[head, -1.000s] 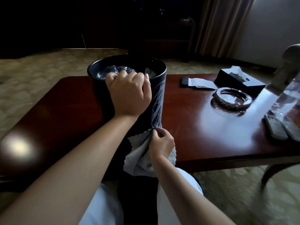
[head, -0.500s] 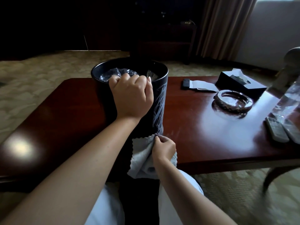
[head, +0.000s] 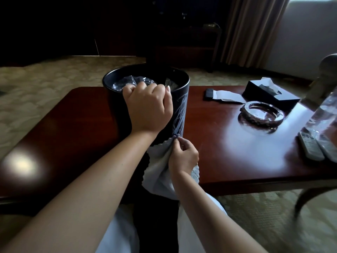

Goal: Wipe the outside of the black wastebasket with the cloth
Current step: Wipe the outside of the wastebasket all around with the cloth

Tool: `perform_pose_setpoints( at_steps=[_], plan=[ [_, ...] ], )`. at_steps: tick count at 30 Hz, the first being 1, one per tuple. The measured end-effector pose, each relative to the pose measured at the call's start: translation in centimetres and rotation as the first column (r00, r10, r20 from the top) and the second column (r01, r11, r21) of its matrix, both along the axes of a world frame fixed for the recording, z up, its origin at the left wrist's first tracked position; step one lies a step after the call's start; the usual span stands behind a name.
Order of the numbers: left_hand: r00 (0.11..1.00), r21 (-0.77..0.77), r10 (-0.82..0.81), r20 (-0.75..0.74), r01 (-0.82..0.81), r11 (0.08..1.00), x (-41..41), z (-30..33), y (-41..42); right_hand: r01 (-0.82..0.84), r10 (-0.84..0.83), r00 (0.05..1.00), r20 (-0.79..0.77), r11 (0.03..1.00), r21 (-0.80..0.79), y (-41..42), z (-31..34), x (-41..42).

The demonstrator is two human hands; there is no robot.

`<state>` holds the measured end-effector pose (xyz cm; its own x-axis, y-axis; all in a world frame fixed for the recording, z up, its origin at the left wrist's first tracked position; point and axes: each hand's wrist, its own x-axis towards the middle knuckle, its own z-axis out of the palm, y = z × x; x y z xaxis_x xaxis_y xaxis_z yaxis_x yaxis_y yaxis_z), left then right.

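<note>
- Black wastebasket upright on the wooden table, near its front edge, clear plastic liner inside.
- Left hand curled over the near rim, fingers hooked inside, gripping it.
- Right hand pinches a pale grey cloth against the wastebasket's lower right side; the rest of the cloth hangs past the table edge.
- Further right on the table: glass ashtray, black tissue box, two remotes.

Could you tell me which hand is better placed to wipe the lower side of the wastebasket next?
The right hand: it grips the cloth by the wastebasket base. The left hand grips the rim.
</note>
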<state>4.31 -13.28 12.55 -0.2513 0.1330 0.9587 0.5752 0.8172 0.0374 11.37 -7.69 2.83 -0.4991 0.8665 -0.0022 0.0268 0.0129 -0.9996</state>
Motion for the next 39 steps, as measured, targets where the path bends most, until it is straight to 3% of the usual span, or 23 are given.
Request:
perform_pose_setpoints(
  at_steps=[12, 16, 21, 25, 28, 32, 37, 39],
  plan=[
    [1.000, -0.003, 0.007, 0.010, -0.007, 1.000, 0.2, -0.1, 0.0, -0.011, 0.016, 0.999, -0.050, 0.996, 0.090, 0.0, 0.6, 0.2],
    [1.000, -0.006, -0.001, 0.014, 0.001, 1.000, 0.2, 0.1, 0.0, -0.004, 0.005, 1.000, -0.011, 0.999, 0.035, 0.4, 0.4, -0.1],
    [1.000, -0.009, 0.002, 0.006, -0.002, 1.000, 0.2, 0.0, -0.1, 0.014, 0.008, 0.991, -0.131, 0.986, 0.165, 0.2, 0.9, -0.3],
    [1.000, -0.012, 0.000, 0.020, 0.000, 1.000, 0.2, 0.1, -0.1, -0.001, 0.015, 0.997, -0.078, 0.984, 0.175, 0.6, 0.3, -0.3],
    [1.000, -0.005, -0.010, 0.018, 0.011, 1.000, 0.2, 0.0, -0.1, 0.007, 0.026, 0.991, -0.128, 0.968, 0.250, 0.0, 0.2, 0.1],
    [1.000, -0.007, -0.018, 0.020, 0.018, 1.000, 0.1, 0.0, -0.1, 0.043, 0.000, 0.983, -0.184, 0.972, 0.230, 0.6, 1.3, -0.7],
    [0.999, 0.002, -0.031, 0.019, 0.031, 1.000, 0.2, 0.0, -0.1, 0.007, 0.019, 0.990, -0.137, 0.983, 0.184, 0.3, 0.8, -0.1],
    [0.999, 0.001, -0.033, 0.014, 0.033, 0.999, 0.1, 0.0, -0.1, 0.014, 0.029, 0.980, -0.199, 0.978, 0.208, 0.5, 2.0, -0.3]
  ],
)
